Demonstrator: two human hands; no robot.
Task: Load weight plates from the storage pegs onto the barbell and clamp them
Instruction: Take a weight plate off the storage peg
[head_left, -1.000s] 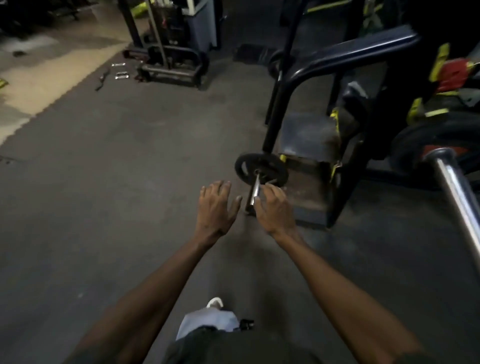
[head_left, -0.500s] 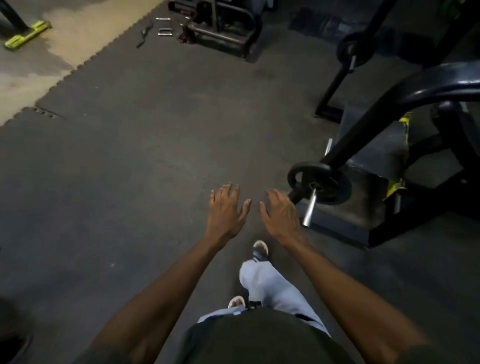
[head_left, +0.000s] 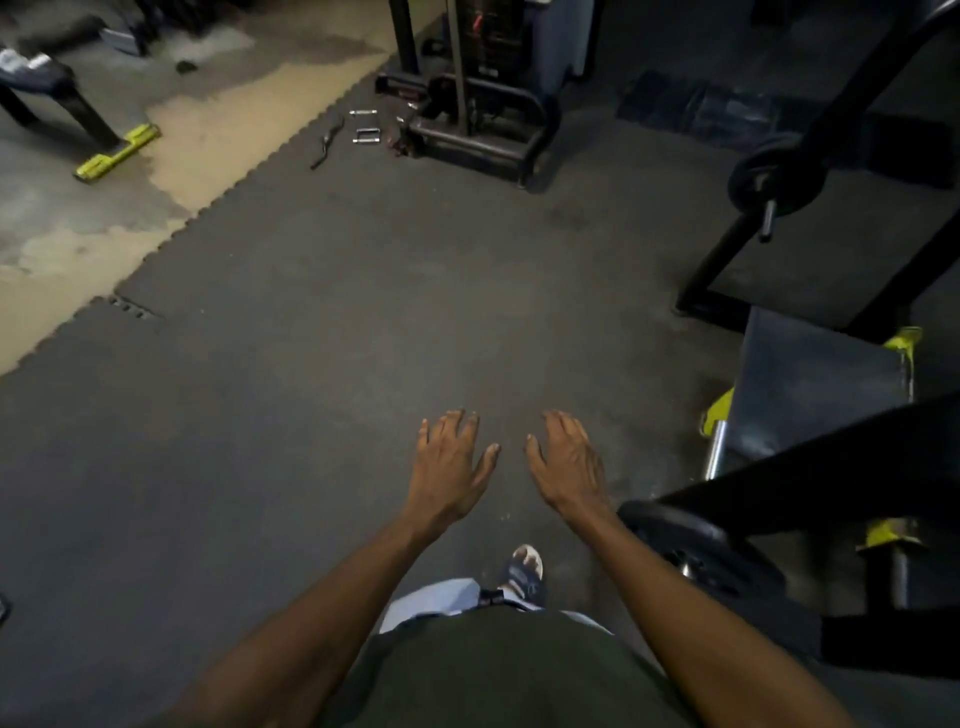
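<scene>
My left hand and my right hand hang side by side over the dark rubber floor, palms down, fingers spread, holding nothing. A black weight plate sits on a chrome peg just right of my right forearm, low on the black machine frame. A second black plate sits on another peg with a dark stub end at the upper right, well away from both hands. No barbell is in view.
The black machine frame with yellow fittings and a grey footplate fills the right side. A dark cable machine base stands at the top, with small metal handles on the floor beside it. Bare concrete lies left.
My right hand has left the chrome peg it was touching. Both hands now float empty, and the view has swung left, so the near plate has slid to my lower right.
</scene>
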